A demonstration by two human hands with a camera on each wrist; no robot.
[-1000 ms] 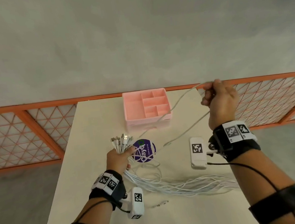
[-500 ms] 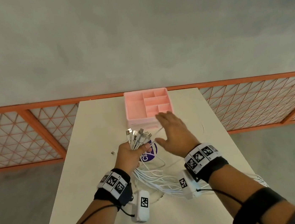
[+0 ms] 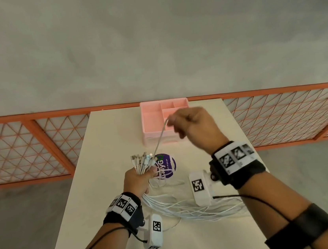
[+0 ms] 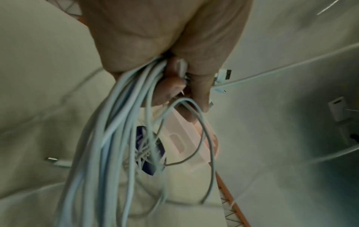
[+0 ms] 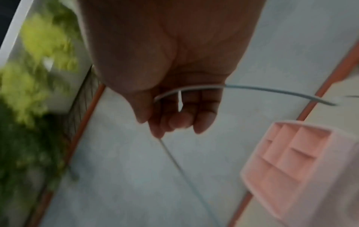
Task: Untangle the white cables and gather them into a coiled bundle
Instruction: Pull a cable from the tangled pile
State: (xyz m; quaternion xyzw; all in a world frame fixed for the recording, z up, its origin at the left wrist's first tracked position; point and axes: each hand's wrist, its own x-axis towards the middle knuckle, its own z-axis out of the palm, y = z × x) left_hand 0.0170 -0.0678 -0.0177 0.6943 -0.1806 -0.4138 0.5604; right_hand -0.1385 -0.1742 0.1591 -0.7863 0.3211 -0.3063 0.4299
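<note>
A bundle of white cables (image 3: 141, 165) is gripped in the left hand (image 3: 138, 181) above the middle of the tabletop (image 3: 95, 174), connector ends fanned upward, the loose lengths trailing toward the right edge, where they are partly hidden behind the right forearm. A single cable (image 3: 160, 137) is pinched in the curled fingers of the right hand (image 3: 195, 128), raised over a pink compartment tray (image 3: 152, 123) at the far edge; that hand is blurred in the wrist view. A round purple sticker (image 3: 166, 165) is partly covered by cables, and its lettering is only partly legible: "yG". Black-and-white coded tags are worn on both wrists.
</note>
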